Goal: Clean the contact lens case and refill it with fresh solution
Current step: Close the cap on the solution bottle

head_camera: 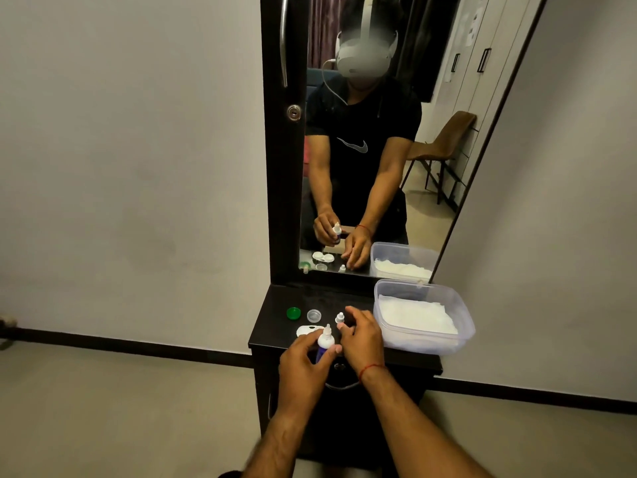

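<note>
Lens case [305, 330]: white, on the black desk [275, 305], just left of and slightly beyond the solution bottle [325, 341]. Its near edge is hidden by the left hand [303, 360].

Head view:
- Left hand is clamped round the solution bottle, thumb and fingers wrapped on the body. Bottle is upright, nozzle bare.
- Right hand [362, 339] is just right of the bottle, fingers loosely spread and holding nothing visible.
- Small white cap [340, 317] stands just beyond the bottle, next to the right fingertips.
- Green lid [293, 312] and clear lid [314, 315] lie beyond the bottle to its left, apart from the case.
- Plastic tub [427, 345] with white tissue [417, 313] sits well right of the bottle.
- Mirror [362, 167] reflection: both case wells appear uncovered. Whether they hold liquid, cannot tell.

Judgement: refill step about to start.

Risks:
1. Squeezing before the nozzle is over a well would wet the desk instead.
2. Nozzle brushing the case rim or a finger would contaminate the solution.
3. Right fingers could knock the small cap off the desk.
4. Left wrist, passing over, could nudge the light case.
</note>
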